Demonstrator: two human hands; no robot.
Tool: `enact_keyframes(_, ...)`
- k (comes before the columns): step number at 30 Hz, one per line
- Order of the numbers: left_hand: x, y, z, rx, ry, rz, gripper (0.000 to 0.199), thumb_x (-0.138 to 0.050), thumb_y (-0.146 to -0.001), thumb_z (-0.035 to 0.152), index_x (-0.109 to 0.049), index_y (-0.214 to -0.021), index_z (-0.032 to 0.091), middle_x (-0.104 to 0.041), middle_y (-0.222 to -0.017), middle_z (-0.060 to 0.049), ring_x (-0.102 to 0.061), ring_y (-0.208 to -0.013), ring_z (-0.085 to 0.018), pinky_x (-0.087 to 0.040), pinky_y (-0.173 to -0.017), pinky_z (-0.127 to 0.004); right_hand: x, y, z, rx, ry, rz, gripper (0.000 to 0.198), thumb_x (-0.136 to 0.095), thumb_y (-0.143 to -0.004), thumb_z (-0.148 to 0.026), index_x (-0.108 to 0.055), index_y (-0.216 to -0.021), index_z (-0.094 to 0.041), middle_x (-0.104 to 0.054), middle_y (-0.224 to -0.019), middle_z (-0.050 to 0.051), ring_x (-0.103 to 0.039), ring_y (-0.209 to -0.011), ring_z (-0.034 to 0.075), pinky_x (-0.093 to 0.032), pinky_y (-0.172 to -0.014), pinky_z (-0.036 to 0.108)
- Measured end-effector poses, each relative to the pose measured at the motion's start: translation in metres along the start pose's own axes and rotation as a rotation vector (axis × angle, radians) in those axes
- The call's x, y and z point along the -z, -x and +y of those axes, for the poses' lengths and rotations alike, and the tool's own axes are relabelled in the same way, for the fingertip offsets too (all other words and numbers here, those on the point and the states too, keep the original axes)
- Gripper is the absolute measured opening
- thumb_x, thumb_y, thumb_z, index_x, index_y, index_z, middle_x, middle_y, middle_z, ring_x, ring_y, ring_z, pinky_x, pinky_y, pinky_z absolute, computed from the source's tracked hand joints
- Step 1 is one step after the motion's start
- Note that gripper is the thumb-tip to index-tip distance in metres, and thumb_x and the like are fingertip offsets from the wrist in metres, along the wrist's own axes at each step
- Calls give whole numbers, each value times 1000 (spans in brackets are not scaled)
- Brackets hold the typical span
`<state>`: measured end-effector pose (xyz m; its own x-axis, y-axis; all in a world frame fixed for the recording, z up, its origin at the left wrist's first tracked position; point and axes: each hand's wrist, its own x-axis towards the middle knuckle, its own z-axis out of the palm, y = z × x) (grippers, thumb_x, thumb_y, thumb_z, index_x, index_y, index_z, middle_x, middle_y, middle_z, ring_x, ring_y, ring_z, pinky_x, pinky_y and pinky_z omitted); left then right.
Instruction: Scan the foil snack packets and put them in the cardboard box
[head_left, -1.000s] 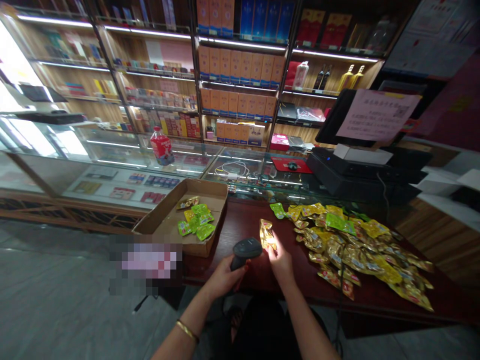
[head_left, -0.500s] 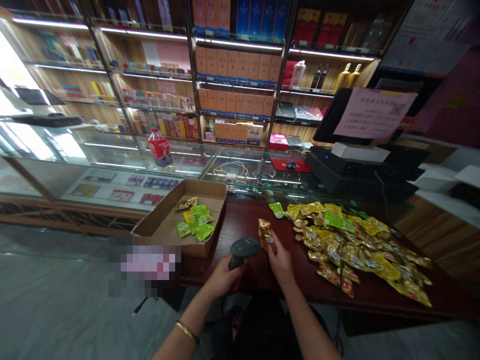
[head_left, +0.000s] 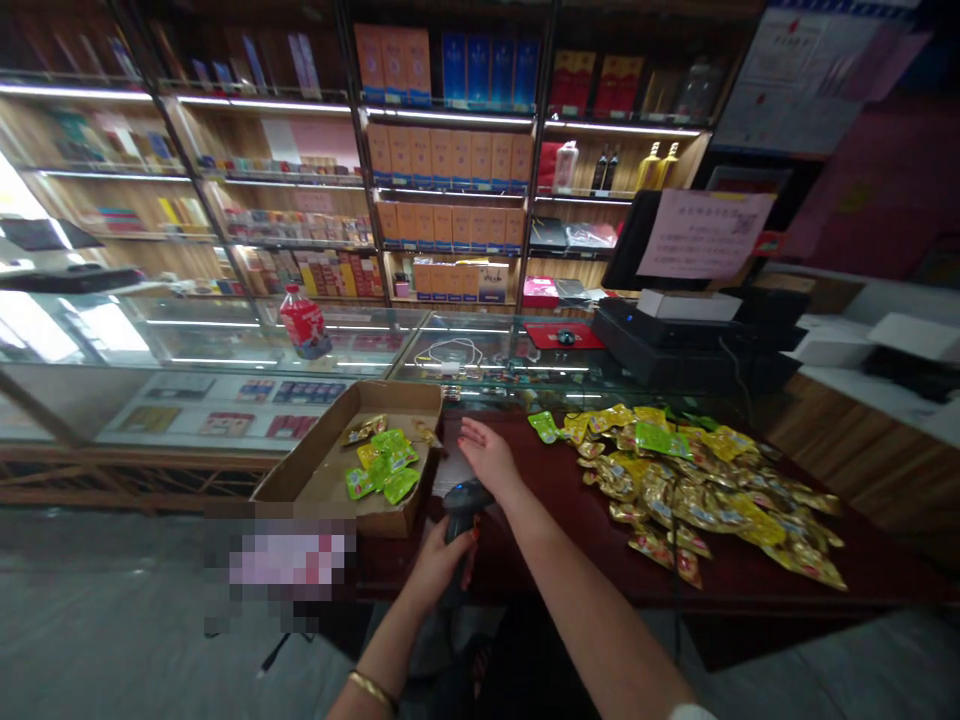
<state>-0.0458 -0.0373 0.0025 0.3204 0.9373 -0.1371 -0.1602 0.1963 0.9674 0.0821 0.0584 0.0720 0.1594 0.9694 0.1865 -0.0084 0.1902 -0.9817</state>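
Observation:
A black barcode scanner (head_left: 466,495) is gripped by its handle in my left hand (head_left: 441,560), low over the front of the dark red table. My right hand (head_left: 489,455) stretches left beyond the scanner, fingers extended and nothing in them. Just left of its fingertips, a gold snack packet (head_left: 426,434) shows blurred at the right wall of the cardboard box (head_left: 315,465). Inside the box lie several green packets (head_left: 394,462) and another gold packet (head_left: 365,430). A large heap of gold and yellow packets (head_left: 675,480) covers the table's right side.
Behind the table runs a glass display counter (head_left: 360,345) with a red bottle (head_left: 304,322) on it. A monitor with a pink paper sheet (head_left: 705,235) stands at the right above a black cash drawer (head_left: 675,340). A thin cable hangs before the heap.
My right hand has moved left from beside the scanner to the box and let go of the gold packet. The scanner has dropped slightly and turned in my left hand. The view has shifted.

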Motion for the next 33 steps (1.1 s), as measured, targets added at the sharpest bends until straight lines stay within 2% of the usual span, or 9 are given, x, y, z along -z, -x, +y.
enact_keyframes(4,2,0,-1,9,-2,-28,51,-80,-72,57,-59,-95,17,-57,-55,6,-47,-35,-9,-35,-34,-20,72,16,21,183,683,243,42,-55,-89,-19,-69,-129,-19,-68,-137,14,-59,-132,27,-42,-116,48)
enact_keyframes(8,3,0,-1,15,0,-30,48,-80,-73,55,-59,-94,17,-58,-57,6,-48,-35,-9,-37,-34,-20,162,40,41,9,1273,513,50,-52,-93,-19,-59,-141,-9,-53,-150,26,-36,-148,43,-22,-118,68)
enact_keyframes(11,2,0,0,6,4,-38,45,-79,-75,53,-59,-94,17,-58,-56,6,-48,-35,-9,-37,-34,-19,201,48,51,-98,1442,548,51,-46,-97,-22,-53,-143,-2,-60,-139,30,-40,-144,45,-21,-115,71)
enact_keyframes(15,2,1,0,-9,22,-47,43,-78,-76,52,-59,-93,17,-57,-56,6,-48,-35,-8,-37,-34,-18,218,48,49,-124,1475,465,55,-56,-94,-25,-52,-146,-7,-70,-122,24,-54,-128,41,-30,-112,62)
enact_keyframes(20,4,-1,-4,10,-10,-32,48,-79,-74,54,-58,-95,17,-57,-56,6,-47,-34,-9,-37,-33,-19,214,45,35,-76,1216,431,53,-69,-85,-30,-63,-135,-18,-67,-120,18,-67,-109,33,-49,-94,43)
enact_keyframes(23,3,1,-4,-7,-38,-46,49,-78,-74,57,-58,-94,17,-56,-53,6,-46,-34,-9,-36,-34,-20,191,51,42,-92,667,458,45,-71,-80,-46,-70,-118,-21,-73,-110,12,-70,-101,30,-54,-87,39)
enact_keyframes(27,-2,7,2,-37,-149,-107,48,-76,-77,58,-59,-92,16,-54,-47,7,-45,-34,-10,-33,-37,-20,146,69,64,-242,-133,412,55,-75,-74,-54,-67,-119,-26,-78,-105,6,-74,-88,26,-58,-73,36)
enact_keyframes(29,-4,10,4,-38,-218,-144,48,-76,-78,58,-60,-93,15,-54,-45,7,-44,-35,-9,-32,-38,-20,130,77,73,-194,-250,429,54,-77,-72,-52,-68,-118,-25,-79,-104,5,-74,-90,24,-58,-77,35)
enact_keyframes(33,-6,12,6,-23,-277,-179,50,-74,-80,59,-62,-96,14,-53,-45,7,-44,-36,-9,-31,-40,-20,120,85,83,-31,-120,524,58,-76,-74,-53,-68,-122,-22,-78,-110,6,-72,-100,25,-55,-89,36)
